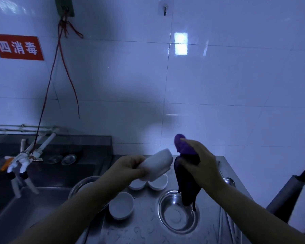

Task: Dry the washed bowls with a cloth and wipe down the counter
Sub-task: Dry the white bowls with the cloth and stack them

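The left hand [128,167] grips a white bowl [158,164], fingers curled around its base, and holds it tilted on its side in the air with the rim turned toward the right hand. The right hand [199,164] clutches a purple cloth [183,147]; a bunch of the cloth sticks up above the fingers, and the darker remainder hangs down below the palm. Bowl and cloth sit just beside each other, though the dim light does not let me tell whether they touch.

Below the right hand, a steel basin [178,213] rests on the steel counter [144,229], and the hanging end of the cloth dangles over it. Beneath the left hand stand two white bowls [157,184] side by side, partly hidden by the held bowl. Another white bowl [121,206] sits upright under the left forearm, nearer the person. A second steel basin [84,184] lies partly covered by that forearm.

To the left of the left hand lies a steel sink [42,194] with white taps [23,161] over it. To the right of the right hand, a steel ladle [228,180] lies on the counter.
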The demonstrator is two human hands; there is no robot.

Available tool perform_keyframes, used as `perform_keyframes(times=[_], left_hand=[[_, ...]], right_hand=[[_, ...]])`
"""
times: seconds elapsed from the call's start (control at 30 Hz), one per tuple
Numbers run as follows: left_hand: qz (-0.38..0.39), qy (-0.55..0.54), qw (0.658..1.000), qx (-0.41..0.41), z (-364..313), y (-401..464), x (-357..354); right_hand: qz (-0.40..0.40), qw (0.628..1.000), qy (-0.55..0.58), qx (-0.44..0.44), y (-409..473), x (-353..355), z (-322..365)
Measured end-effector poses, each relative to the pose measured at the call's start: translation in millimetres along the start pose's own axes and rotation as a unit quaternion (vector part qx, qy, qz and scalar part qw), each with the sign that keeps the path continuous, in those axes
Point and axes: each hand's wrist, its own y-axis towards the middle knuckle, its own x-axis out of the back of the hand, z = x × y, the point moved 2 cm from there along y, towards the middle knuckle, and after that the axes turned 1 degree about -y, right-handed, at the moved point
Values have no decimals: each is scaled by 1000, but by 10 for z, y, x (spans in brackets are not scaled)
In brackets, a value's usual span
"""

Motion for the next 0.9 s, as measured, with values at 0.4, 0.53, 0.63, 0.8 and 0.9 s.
perform_keyframes(times=[0.4,0.53,0.63,0.8,0.9], left_hand=[[-30,-334,942,16,-126,91,-391],[-34,-328,944,20,-110,87,-375],[-36,-335,942,7,-123,94,-360],[-56,-412,909,-19,-159,130,-279],[-91,-465,880,-22,-108,164,-189]], right_hand=[[-83,992,-48,79,-40,-465,522],[-91,988,-52,112,18,-432,533],[-93,993,67,-28,234,-319,444],[-87,943,243,-210,202,-357,256],[-96,963,160,-193,13,-418,245]])
